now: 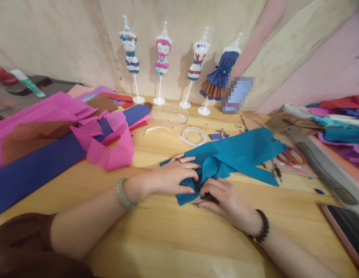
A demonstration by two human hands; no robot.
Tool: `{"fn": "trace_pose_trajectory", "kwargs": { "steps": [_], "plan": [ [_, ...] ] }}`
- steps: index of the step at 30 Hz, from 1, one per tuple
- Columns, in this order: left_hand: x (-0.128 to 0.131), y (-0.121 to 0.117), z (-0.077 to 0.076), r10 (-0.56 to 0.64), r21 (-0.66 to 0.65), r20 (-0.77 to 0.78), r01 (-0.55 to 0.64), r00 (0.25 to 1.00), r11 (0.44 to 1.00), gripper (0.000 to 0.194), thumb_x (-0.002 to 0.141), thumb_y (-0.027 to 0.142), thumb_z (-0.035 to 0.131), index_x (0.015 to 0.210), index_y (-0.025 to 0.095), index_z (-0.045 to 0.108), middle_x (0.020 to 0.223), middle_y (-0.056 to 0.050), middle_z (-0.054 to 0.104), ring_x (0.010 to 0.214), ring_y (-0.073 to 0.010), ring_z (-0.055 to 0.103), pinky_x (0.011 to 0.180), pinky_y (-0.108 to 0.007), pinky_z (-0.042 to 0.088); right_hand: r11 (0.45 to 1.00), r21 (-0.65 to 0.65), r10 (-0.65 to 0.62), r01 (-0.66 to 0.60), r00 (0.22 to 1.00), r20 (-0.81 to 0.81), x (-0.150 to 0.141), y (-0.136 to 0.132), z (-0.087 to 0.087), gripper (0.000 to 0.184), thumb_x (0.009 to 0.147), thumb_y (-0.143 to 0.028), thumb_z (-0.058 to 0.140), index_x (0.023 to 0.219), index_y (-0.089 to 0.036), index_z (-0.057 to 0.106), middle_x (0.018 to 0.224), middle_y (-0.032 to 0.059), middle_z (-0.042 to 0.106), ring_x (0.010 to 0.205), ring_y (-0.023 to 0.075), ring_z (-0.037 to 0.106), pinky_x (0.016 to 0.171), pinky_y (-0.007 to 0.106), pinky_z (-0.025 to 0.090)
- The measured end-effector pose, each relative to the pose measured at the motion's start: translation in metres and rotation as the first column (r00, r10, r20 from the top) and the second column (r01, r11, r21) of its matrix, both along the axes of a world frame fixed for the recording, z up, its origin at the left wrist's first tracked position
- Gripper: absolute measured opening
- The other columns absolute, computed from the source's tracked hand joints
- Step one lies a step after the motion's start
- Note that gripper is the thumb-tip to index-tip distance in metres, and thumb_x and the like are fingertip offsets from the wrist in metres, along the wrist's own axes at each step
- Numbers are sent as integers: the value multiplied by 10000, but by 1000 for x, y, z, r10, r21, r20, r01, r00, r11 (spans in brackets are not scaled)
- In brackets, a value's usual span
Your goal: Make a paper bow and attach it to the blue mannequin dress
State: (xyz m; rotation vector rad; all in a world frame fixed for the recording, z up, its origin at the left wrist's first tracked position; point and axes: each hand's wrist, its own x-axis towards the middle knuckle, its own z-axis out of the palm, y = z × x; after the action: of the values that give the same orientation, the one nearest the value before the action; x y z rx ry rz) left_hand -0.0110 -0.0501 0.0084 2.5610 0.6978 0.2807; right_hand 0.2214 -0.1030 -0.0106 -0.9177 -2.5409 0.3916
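Note:
A sheet of teal crepe paper (240, 150) lies in front of me, bunched into folds near my hands. My left hand (179, 175) rests over its near left part, with fingers bent and thumb and forefinger closed around the folds. My right hand (221, 195) is curled beside it, fingertips at the edge of the bunched paper. A small dark object (210, 198) with pale specks shows between its thumb and fingers; I cannot make out its kind. A roll of white tape (193, 136) lies just beyond the paper.
Several small white dress forms (162, 54) stand along the wall, one wearing a blue and brown dress (221, 71). Another person's arm (262, 33) reaches down beside it, near a blurred patch. Pink crepe paper (109, 150) lies left; a pen (277, 172) and phone (347, 227) lie right.

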Motion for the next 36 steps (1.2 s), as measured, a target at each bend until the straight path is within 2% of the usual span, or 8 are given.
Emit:
{"fn": "trace_pose_trajectory", "kwargs": {
  "steps": [9, 25, 36],
  "plan": [
    [3, -2, -1, 11, 7, 27, -11, 1000, 1000, 238, 849, 386, 656, 1048, 256, 650, 1409, -35, 528, 1419, -312, 311, 1159, -521, 211, 1000, 0, 9, -9, 1000, 5, -2, 0, 5, 310, 948, -471, 509, 884, -181, 597, 825, 58, 669, 695, 166, 588, 643, 299, 434],
    [9, -4, -6, 49, 65, 29, -51, 998, 997, 230, 859, 406, 641, 1038, 262, 634, 1367, -27, 554, 1400, -298, 347, 1171, -497, 188, 998, 61, -4, 4, 1000, -2, -3, -2, -1, 279, 937, -445, 545, 856, -183, 593, 796, 44, 651, 689, 168, 566, 633, 301, 415],
    [9, -5, -4, 52, 61, 30, -54, 998, 997, 216, 865, 388, 636, 1038, 258, 640, 1369, -32, 556, 1399, -304, 345, 1164, -513, 195, 999, 34, -1, 1, 1000, -12, -3, -2, 1, 290, 938, -459, 535, 858, -186, 594, 782, 42, 646, 686, 169, 579, 624, 299, 418]
  ]
}}
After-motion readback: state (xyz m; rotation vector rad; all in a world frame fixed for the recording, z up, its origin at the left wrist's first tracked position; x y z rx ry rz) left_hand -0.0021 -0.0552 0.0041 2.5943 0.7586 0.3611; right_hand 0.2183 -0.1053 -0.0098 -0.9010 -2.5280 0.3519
